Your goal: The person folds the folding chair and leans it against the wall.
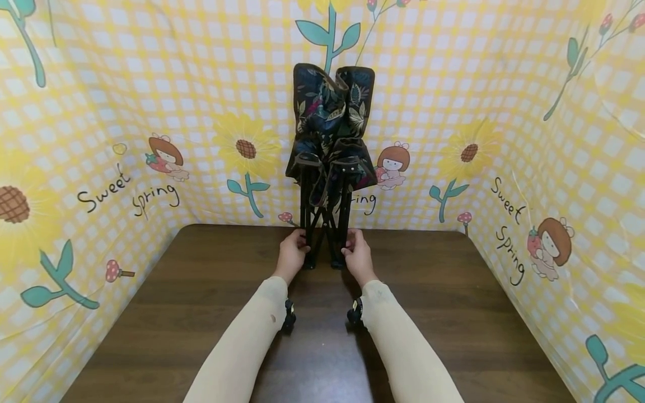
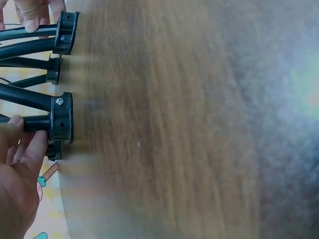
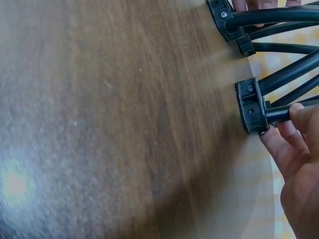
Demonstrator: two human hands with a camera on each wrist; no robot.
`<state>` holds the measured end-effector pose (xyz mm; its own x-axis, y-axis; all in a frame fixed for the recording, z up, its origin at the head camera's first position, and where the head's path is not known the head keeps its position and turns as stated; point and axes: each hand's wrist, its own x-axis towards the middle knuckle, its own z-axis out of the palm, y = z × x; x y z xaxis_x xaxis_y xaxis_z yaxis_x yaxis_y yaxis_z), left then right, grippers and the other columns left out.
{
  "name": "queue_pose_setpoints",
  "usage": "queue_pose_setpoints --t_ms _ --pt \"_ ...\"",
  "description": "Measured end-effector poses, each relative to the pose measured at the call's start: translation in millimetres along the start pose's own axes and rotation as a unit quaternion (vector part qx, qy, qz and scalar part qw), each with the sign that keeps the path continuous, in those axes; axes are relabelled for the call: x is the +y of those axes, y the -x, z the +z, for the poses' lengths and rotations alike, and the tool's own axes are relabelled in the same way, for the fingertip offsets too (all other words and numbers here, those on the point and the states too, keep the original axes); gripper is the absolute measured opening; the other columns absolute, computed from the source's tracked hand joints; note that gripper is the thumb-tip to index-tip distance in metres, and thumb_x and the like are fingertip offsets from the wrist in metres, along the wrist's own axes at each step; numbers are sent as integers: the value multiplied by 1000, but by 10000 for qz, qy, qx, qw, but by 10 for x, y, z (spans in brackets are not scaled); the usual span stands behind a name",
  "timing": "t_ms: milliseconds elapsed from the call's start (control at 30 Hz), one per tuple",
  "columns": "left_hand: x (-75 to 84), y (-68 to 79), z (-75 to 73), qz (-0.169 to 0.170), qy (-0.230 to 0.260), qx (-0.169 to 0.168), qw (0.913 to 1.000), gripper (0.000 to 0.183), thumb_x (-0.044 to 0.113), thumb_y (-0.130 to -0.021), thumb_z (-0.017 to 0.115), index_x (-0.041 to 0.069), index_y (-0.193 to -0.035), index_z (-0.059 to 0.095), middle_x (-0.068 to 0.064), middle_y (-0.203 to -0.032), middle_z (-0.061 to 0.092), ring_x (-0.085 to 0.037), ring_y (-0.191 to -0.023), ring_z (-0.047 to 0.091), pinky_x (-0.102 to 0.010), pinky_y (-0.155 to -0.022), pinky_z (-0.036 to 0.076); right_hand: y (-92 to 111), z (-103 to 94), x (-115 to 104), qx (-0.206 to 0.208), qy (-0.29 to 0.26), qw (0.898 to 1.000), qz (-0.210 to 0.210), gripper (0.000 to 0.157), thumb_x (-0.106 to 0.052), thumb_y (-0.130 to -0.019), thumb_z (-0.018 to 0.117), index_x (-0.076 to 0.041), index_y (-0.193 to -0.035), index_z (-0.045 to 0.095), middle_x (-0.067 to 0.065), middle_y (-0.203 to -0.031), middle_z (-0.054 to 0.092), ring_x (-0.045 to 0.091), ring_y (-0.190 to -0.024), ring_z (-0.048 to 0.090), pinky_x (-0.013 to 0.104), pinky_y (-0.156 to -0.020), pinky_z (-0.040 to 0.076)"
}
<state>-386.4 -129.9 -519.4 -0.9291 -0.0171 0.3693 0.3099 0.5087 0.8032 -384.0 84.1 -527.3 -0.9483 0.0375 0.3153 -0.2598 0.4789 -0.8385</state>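
Note:
A partly folded camping chair (image 1: 327, 123) stands upright at the far side of the table, its dark leaf-patterned fabric bunched above crossed black legs. My left hand (image 1: 293, 254) pinches a left leg tube low down, just above its plastic foot (image 2: 62, 117). On the other side, my right hand (image 1: 358, 257) holds a right leg tube between thumb and fingers, close to the foot (image 3: 250, 105). Both wrist views show the black tubes running into the feet at the tabletop. The chair's rear legs are partly hidden behind the front ones.
The brown wooden table (image 1: 317, 313) spreads out in front of the chair. A yellow checked cloth (image 1: 423, 101) with flowers and cartoon figures hangs behind it and along both sides. Each wrist carries a small black camera (image 1: 355, 311).

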Motion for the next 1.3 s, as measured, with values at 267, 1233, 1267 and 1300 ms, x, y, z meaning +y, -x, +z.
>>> queue_pose_setpoints --t_ms 267,1233,1267,1300 --pt "-34 -35 17 -18 -23 56 10000 35 -10 -88 71 -3 -122 64 -21 -101 71 -33 -99 68 -47 -89 55 -2 15 -29 31 92 9999 94 52 5 -94 68 -9 -140 49 9 -101 58 26 -90 60 39 -80 52" --pt "70 -154 -38 -522 -612 -363 9961 33 -2 -93 70 2 -125 63 -17 -109 71 -32 -104 67 -46 -88 56 -111 -16 -34 -52 602 9982 -42 50 4 -93 69 -9 -137 49 9 -97 58 25 -88 58 40 -82 51" --pt "76 -156 -38 -552 -603 -371 9960 34 -1 -93 69 2 -126 63 -17 -109 71 -32 -105 67 -46 -88 56 -111 -20 -37 -60 598 9982 -39 50 4 -93 69 -8 -137 48 9 -97 57 25 -88 57 40 -82 50" --pt "79 -158 -35 -574 -615 -382 9957 34 -1 -94 69 2 -127 63 -17 -110 71 -32 -105 67 -45 -88 56 -113 -23 -38 -61 595 9982 -42 50 4 -93 69 -8 -137 48 9 -96 57 26 -88 57 40 -82 50"
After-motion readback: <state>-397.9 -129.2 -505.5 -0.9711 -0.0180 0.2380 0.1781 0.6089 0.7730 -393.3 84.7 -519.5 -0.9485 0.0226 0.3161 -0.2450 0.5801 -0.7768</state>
